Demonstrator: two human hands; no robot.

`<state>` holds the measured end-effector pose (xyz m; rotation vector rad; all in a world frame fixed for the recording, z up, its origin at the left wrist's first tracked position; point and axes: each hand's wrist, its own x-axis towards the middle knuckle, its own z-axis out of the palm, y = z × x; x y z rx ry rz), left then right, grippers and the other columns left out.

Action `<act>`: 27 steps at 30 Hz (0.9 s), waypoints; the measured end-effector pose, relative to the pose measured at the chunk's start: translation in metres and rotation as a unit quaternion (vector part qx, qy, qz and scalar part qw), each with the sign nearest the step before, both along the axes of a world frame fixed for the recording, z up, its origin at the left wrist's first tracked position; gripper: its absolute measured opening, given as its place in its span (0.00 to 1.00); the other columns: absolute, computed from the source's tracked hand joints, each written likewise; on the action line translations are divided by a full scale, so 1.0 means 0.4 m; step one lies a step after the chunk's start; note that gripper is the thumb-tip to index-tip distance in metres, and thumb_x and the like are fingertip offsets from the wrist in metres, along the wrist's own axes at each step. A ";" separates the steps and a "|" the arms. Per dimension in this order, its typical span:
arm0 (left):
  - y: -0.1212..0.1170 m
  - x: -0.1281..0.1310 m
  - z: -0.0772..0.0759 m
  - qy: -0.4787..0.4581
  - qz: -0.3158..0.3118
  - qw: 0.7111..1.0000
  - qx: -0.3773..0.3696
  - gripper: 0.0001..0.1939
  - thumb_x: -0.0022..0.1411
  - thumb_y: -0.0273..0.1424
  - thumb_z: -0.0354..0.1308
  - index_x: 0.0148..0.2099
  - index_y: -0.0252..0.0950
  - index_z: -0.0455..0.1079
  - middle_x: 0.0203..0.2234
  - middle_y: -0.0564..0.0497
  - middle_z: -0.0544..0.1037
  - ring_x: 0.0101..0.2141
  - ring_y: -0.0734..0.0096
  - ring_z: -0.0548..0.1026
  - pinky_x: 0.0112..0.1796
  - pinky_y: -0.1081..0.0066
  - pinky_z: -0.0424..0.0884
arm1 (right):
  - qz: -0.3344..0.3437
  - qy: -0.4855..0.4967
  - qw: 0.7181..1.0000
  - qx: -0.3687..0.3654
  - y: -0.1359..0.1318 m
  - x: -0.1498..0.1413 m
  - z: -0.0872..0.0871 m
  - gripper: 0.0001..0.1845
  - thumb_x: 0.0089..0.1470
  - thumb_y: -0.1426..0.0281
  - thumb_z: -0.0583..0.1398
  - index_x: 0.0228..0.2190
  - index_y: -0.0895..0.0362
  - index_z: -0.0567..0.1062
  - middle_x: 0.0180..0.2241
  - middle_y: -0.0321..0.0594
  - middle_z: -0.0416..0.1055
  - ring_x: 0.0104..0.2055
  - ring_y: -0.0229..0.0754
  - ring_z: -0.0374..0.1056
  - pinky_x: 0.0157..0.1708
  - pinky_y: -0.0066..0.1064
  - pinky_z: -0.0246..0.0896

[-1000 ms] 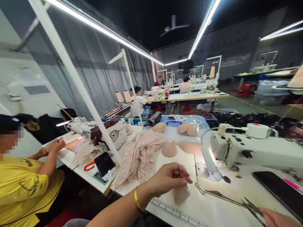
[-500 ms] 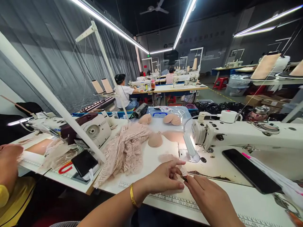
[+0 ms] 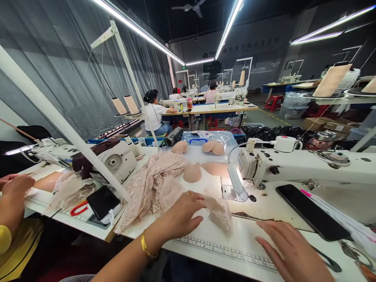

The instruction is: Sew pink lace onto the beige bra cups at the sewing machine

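My left hand [image 3: 182,213] lies flat with fingers stretched out on the white sewing table [image 3: 235,246], its fingertips touching a small beige lace piece [image 3: 219,213]. My right hand [image 3: 289,250] rests open on the table to the right, fingers extended and holding nothing. A dark pair of scissors [image 3: 327,260] lies just beyond the right hand. A heap of beige lace [image 3: 155,184] sits behind the left hand. The sewing machine [image 3: 293,164] stands at the right, its lamp lighting the needle plate [image 3: 232,192].
Beige foam cups [image 3: 192,172] and a blue plastic tray [image 3: 205,147] lie further back. A black phone [image 3: 313,211] rests by the machine. At the left a co-worker's hand [image 3: 14,192] works at another machine [image 3: 114,160]; a phone [image 3: 102,201] and red scissors [image 3: 78,209] lie there.
Both hands were pinched together on the lace piece with a small tool half a second ago. Now the piece lies on the table, the left hand flattened over it, the right hand drawn back open.
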<state>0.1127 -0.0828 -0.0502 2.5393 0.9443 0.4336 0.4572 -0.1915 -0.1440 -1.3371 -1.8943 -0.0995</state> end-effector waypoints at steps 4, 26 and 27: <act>-0.014 0.093 -0.078 0.034 -0.009 0.999 -0.005 0.24 0.63 0.23 0.60 0.61 0.39 0.75 0.63 0.38 0.73 0.63 0.44 0.68 0.63 0.47 0.65 | 0.132 -0.059 0.989 0.024 0.046 -0.176 0.015 0.23 0.72 0.67 0.57 0.65 0.52 0.73 0.56 0.49 0.80 0.56 0.56 0.77 0.55 0.45 0.74; -0.034 0.124 -0.027 -0.256 0.040 0.875 -0.408 0.28 0.65 0.58 0.63 0.41 0.37 0.67 0.26 0.59 0.61 0.27 0.75 0.56 0.29 0.72 0.51 | 0.160 0.436 0.800 -0.379 0.054 -0.198 0.104 0.35 0.58 0.40 0.67 0.56 0.49 0.76 0.41 0.39 0.74 0.45 0.48 0.71 0.48 0.39 0.67; -0.035 0.124 -0.026 -0.251 0.043 0.880 -0.400 0.28 0.64 0.59 0.63 0.40 0.36 0.67 0.26 0.59 0.62 0.28 0.75 0.56 0.29 0.72 0.52 | 0.170 0.436 0.797 -0.381 0.060 -0.206 0.104 0.32 0.59 0.43 0.68 0.55 0.49 0.76 0.37 0.35 0.71 0.41 0.46 0.69 0.44 0.36 0.66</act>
